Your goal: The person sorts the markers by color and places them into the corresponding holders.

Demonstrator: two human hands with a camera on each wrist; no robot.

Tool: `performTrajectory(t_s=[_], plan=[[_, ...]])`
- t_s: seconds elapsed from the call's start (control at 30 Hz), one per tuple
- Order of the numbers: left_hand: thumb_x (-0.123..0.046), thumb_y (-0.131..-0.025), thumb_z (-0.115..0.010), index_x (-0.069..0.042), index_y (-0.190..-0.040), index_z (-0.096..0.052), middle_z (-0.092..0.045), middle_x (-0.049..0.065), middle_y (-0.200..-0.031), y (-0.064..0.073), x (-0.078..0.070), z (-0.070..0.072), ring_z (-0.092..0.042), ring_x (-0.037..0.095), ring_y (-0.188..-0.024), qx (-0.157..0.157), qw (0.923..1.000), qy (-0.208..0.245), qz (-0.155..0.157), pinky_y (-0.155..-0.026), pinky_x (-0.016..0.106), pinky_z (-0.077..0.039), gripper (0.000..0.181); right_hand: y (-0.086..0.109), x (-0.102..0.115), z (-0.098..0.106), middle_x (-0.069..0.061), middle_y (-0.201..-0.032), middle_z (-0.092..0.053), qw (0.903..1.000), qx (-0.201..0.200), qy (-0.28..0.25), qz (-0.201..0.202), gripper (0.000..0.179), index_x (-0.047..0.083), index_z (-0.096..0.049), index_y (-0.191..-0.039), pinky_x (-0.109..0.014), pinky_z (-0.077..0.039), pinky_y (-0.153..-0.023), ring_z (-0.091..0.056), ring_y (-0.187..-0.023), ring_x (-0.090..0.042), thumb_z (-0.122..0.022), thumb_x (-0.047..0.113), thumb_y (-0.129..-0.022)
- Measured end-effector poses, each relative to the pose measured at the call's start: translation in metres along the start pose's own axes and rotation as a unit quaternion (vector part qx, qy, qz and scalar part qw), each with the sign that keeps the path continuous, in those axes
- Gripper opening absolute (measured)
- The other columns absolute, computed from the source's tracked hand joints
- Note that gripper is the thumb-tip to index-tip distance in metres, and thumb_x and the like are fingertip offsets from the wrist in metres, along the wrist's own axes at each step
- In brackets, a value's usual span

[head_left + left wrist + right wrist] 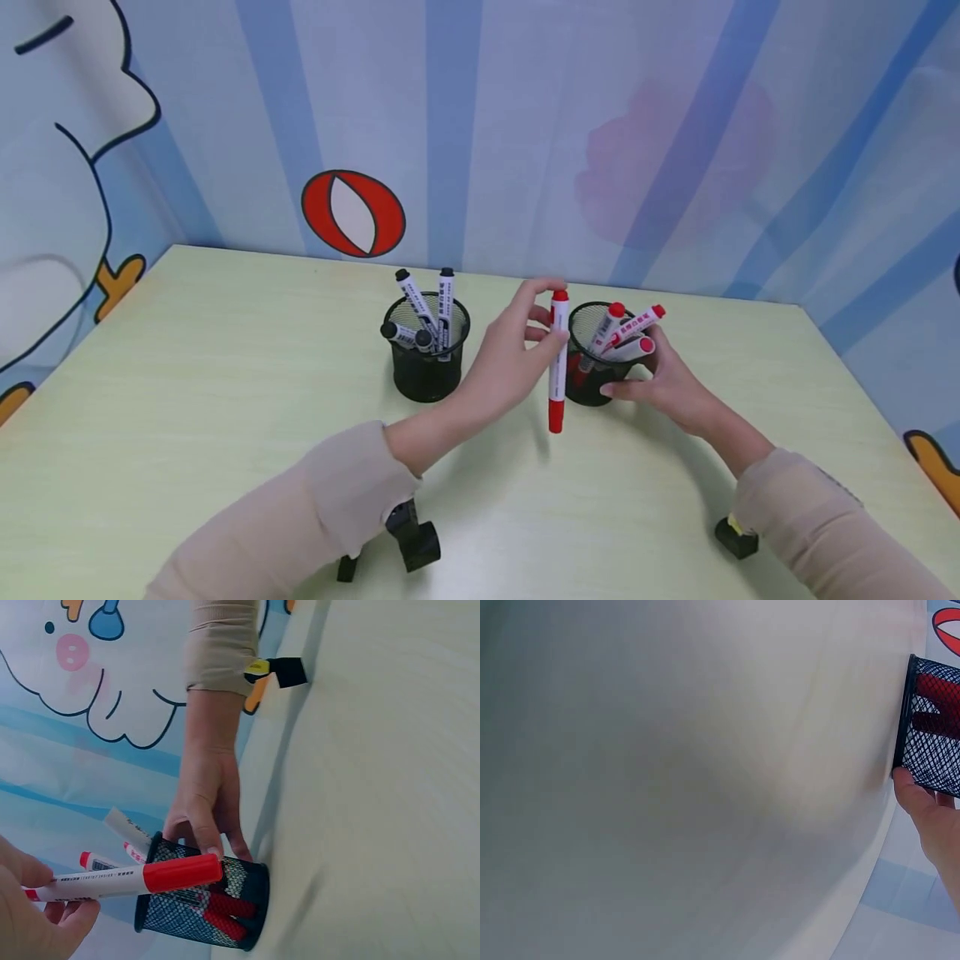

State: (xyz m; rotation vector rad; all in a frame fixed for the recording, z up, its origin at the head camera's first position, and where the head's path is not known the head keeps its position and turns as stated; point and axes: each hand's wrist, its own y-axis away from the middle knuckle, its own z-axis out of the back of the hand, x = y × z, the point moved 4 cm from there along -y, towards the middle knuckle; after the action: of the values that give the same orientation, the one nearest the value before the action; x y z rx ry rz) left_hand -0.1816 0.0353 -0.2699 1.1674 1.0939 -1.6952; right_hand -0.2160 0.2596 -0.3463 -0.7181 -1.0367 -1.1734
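Note:
My left hand (510,350) pinches a red marker (558,367) between thumb and fingers, upright with its wide red end down, above the table and just left of a black mesh pen cup (588,387). Several red-capped markers (637,323) stand in that cup, their lower ends showing through the mesh. On the cup's right side my right hand (671,383) grips it, thumb low at the front and fingers behind, partly hidden. The left wrist view has the held marker (112,883) in front of the cup (259,900). In the right wrist view, my thumb (911,791) touches the cup near its base.
Another black mesh cup (426,379) with several black-capped markers (446,308) stands to the left on the pale table (247,375). Behind the table rises a blue striped wall (517,150) with cartoon prints. Black camera mounts (416,542) hang at both wrists.

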Motion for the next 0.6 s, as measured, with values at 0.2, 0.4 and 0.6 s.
performTrajectory(t_s=[0.2,0.4,0.6], plan=[[-0.007,-0.092,-0.056,-0.02,-0.134,-0.041,-0.055,0.006,-0.105,-0.012,-0.01,-0.002,-0.057,0.02,-0.091,-0.027,0.9989,0.007,-0.038,-0.069,0.026,-0.053,0.047,-0.001,-0.002,0.001,-0.014,-0.14,-0.034,1.0,0.002,0.0,-0.001,0.086,0.012,-0.014,-0.139,-0.062,-0.022,-0.104,-0.026,-0.131,-0.04,-0.075,0.007,-0.077],[-0.004,-0.093,-0.054,-0.014,-0.134,-0.04,-0.055,0.009,-0.107,-0.023,-0.017,-0.005,-0.056,0.022,-0.091,-0.048,0.9946,0.001,-0.091,-0.071,0.025,-0.052,0.045,-0.001,-0.002,0.001,-0.015,-0.14,-0.034,1.0,0.004,-0.002,0.001,0.086,0.011,-0.015,-0.139,-0.061,-0.02,-0.105,-0.027,-0.13,-0.039,-0.074,0.007,-0.077],[-0.004,-0.093,-0.053,-0.014,-0.134,-0.04,-0.054,0.009,-0.109,-0.029,-0.026,-0.006,-0.056,0.019,-0.092,-0.055,0.9904,0.01,-0.126,-0.074,0.024,-0.052,0.044,-0.002,-0.003,0.001,-0.013,-0.14,-0.033,1.0,0.002,0.003,-0.002,0.086,0.012,-0.014,-0.139,-0.061,-0.021,-0.105,-0.026,-0.13,-0.039,-0.074,0.007,-0.078]])
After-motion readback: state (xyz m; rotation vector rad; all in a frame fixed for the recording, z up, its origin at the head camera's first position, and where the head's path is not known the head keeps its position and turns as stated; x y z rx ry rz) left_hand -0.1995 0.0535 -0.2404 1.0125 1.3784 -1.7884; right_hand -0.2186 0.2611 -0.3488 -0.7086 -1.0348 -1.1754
